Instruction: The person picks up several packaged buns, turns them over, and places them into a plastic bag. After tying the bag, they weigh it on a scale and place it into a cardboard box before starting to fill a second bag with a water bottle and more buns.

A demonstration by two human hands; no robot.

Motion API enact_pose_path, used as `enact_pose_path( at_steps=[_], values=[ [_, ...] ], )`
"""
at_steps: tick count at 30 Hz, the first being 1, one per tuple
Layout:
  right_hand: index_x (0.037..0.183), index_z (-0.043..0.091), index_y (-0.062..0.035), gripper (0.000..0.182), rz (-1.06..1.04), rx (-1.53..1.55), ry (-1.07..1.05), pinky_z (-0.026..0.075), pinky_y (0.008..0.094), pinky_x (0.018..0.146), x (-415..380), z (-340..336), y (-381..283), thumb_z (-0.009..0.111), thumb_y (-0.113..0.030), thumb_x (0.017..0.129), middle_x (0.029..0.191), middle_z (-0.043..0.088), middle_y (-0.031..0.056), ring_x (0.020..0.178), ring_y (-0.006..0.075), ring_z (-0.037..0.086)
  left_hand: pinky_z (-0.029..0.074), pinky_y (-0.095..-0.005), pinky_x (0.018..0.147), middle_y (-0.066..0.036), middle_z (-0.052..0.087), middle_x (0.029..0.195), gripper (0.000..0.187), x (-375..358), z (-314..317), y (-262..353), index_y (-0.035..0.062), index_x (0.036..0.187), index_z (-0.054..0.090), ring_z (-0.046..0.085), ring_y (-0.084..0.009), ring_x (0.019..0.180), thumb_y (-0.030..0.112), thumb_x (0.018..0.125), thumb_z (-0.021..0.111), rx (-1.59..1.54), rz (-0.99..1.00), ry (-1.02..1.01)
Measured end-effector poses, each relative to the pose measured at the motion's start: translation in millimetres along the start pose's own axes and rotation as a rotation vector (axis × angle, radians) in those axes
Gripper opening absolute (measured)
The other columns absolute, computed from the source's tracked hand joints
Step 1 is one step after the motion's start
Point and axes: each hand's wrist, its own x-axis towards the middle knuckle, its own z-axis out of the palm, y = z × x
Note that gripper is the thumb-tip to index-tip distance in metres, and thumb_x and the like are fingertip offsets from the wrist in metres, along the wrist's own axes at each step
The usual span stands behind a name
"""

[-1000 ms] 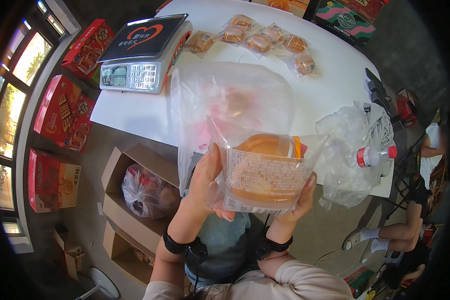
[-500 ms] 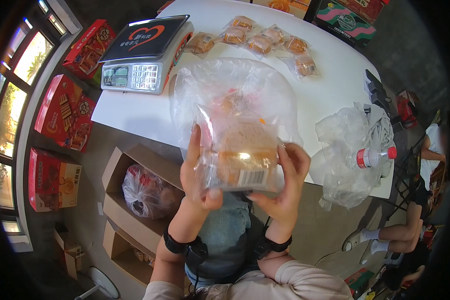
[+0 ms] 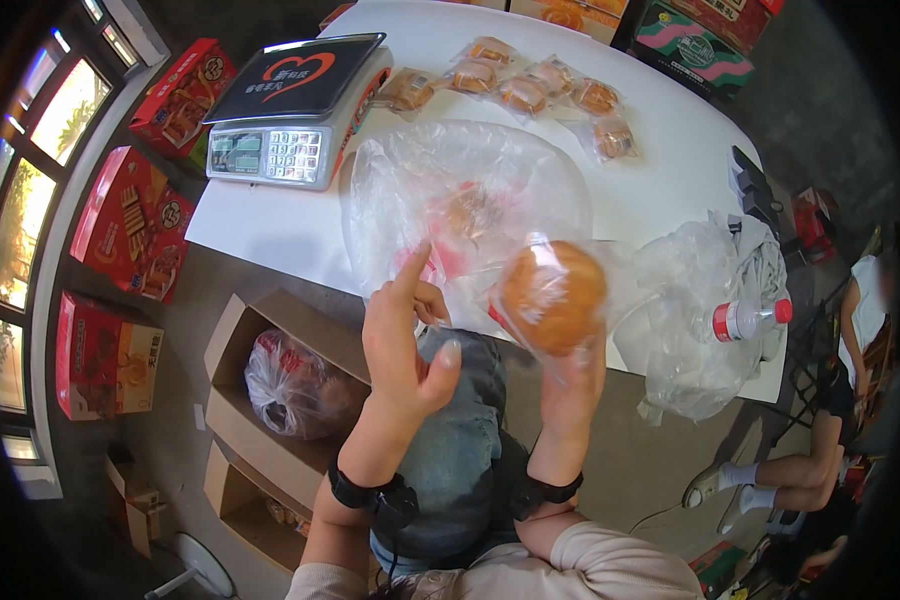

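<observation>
A round brown bun in clear wrapping point(image 3: 555, 297) is held up in my right hand point(image 3: 574, 392), its glossy top facing me. The fingers behind the bun are hidden. To its left, my left hand point(image 3: 402, 340) has the index finger stretched out and the thumb apart, with nothing in it. Beyond both hands a large clear plastic bag point(image 3: 390, 165) lies spread on the white table point(image 3: 670, 150), with another wrapped bun point(image 3: 473, 210) and some red print showing in it.
Several wrapped buns point(image 3: 523, 95) lie at the table's far side, beside a digital scale point(image 3: 280, 150). Crumpled plastic point(image 3: 680, 330) and a red-capped bottle point(image 3: 750, 318) are at the right. Below the left edge stands a cardboard box point(image 3: 235, 400). A person point(image 3: 830, 450) sits far right.
My left hand has let go of the wrapped bun and opened. My right hand has moved it slightly right and turned it from the barcode side to its round top.
</observation>
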Motion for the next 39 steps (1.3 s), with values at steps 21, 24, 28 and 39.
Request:
enact_pose_path(
  at_steps=[21,24,28,39],
  values=[
    [0.127,0.035,0.0021,0.064,-0.006,0.003,0.071,0.030,0.0336,0.098,12.8,-1.7,10.0,0.046,-0.043,0.083,0.123,0.045,0.0111,0.116,0.0217,0.041,0.040,-0.0314,0.075,-0.013,0.052,0.093,0.040,0.2,-5.1,-15.1,-0.0063,0.087,0.053,0.052,-0.0231,0.083,0.033,0.082,0.048,-0.392,-0.218,-0.373],
    [0.125,0.038,0.0015,0.056,-0.030,0.116,0.352,0.038,0.0346,0.089,17.9,-9.3,13.1,0.043,-0.038,0.085,0.114,0.052,0.0108,0.106,0.0221,0.048,0.040,-0.0335,0.074,-0.012,0.053,0.091,0.036,4.8,-8.1,-13.7,-0.0046,0.089,0.054,0.052,-0.0244,0.084,0.031,0.080,0.054,-0.216,-0.331,-0.389],
    [0.117,0.043,0.0009,0.064,-0.031,0.601,0.414,0.036,0.0316,0.056,23.8,-29.0,7.4,0.036,-0.052,0.082,0.091,0.053,0.0101,0.072,0.0195,0.050,0.037,-0.0366,0.073,-0.012,0.051,0.090,0.035,-2.6,-5.8,-19.5,0.0008,0.092,0.055,0.049,-0.0269,0.088,0.026,0.071,0.067,0.623,-0.168,-0.279],
    [0.116,0.046,0.0058,0.053,0.414,0.373,-0.142,0.043,0.0337,0.085,0.3,-10.9,-1.5,0.045,-0.033,0.080,0.108,0.054,0.0159,0.098,0.0238,0.055,0.031,-0.0391,0.076,-0.010,0.048,0.091,0.021,-4.2,-18.1,-34.2,0.0066,0.078,0.058,0.045,-0.0261,0.089,0.020,0.067,0.069,1.013,-0.183,-0.234]
  ],
)
